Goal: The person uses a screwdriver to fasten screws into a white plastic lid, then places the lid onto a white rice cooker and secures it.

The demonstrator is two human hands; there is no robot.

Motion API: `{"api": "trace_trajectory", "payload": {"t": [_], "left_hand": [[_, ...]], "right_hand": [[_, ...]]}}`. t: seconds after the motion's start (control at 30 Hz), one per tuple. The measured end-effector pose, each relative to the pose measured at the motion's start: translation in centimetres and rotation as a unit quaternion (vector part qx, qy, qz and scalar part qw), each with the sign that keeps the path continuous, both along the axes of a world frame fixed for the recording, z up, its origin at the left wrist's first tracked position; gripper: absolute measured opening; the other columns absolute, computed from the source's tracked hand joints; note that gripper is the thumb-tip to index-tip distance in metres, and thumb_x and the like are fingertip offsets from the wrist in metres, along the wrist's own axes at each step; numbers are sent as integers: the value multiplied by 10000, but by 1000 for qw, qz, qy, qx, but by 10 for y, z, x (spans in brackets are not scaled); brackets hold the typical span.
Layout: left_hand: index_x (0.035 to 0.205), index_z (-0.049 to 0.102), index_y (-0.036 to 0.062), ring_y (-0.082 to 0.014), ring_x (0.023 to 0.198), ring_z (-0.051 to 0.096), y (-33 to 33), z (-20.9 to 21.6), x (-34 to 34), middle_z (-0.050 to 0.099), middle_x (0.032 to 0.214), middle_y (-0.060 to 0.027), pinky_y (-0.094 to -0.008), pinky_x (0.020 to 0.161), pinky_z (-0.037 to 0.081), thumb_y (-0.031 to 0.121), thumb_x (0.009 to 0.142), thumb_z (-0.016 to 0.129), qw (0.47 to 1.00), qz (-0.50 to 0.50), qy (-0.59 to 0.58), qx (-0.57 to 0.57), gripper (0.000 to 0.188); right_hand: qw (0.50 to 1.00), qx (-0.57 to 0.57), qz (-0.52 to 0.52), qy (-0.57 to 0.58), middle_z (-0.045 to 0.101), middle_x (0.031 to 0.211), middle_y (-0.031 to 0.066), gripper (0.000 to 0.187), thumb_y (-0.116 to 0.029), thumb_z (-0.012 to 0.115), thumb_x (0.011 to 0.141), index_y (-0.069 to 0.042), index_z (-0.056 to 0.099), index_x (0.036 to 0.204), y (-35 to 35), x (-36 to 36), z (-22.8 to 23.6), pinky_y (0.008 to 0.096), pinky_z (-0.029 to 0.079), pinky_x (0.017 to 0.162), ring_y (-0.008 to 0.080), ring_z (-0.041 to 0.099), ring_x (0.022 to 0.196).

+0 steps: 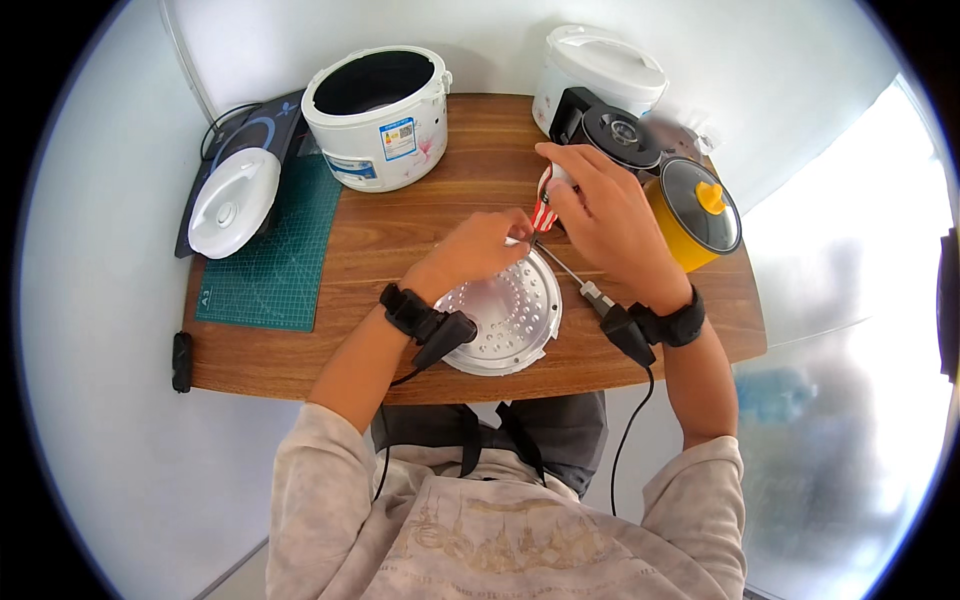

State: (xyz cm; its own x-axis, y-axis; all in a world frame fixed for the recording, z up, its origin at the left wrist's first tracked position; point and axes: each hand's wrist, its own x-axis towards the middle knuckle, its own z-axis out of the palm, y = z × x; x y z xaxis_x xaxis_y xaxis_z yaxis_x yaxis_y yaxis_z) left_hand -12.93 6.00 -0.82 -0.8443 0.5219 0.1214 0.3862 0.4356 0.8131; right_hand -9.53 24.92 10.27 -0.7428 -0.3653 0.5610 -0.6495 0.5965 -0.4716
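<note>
In the middle of the wooden table lies a round silver metal plate with many holes or dimples, like a cooker's inner lid. My left hand reaches over its far edge, thumb and fingertips pinched together; what they hold, if anything, is too small to make out. Just right of it, my right hand is closed around a red-and-white striped object, held tilted, its lower end near my left fingertips. My palm and fingers hide part of it. A screwdriver lies beside the plate, under my right wrist.
A white rice cooker body stands open at the back left, another white cooker at the back right. A white lid rests on a black cooktop over a green cutting mat. A yellow lidded pot and black-lidded jug stand right.
</note>
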Motion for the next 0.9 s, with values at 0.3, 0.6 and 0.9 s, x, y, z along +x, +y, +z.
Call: {"api": "trace_trajectory", "payload": {"t": [0.3,0.6,0.9], "left_hand": [[1204,639,77,-355,1193,547,1,-32,2,626,1182,-148,-451,1043,438,173,785,788,996,-20,66,-55,455],[1269,615,63,-369,1251,490,1,-40,6,560,1285,-147,-453,1082,409,226,772,817,991,-10,98,-95,561],[1256,637,46,-341,1249,486,1,-40,12,551,1291,-112,-438,1089,401,217,780,815,991,-7,89,-102,536]], "right_hand": [[973,190,-129,23,682,797,189,374,-358,640,980,4,655,887,16,-11,6,442,530,606,391,663,679],[985,133,-98,45,594,985,128,326,-368,683,952,-62,574,986,2,-15,-9,419,537,588,372,663,689],[996,46,48,-59,617,988,165,220,-127,664,900,-10,647,1086,17,8,13,425,540,640,341,648,722]]}}
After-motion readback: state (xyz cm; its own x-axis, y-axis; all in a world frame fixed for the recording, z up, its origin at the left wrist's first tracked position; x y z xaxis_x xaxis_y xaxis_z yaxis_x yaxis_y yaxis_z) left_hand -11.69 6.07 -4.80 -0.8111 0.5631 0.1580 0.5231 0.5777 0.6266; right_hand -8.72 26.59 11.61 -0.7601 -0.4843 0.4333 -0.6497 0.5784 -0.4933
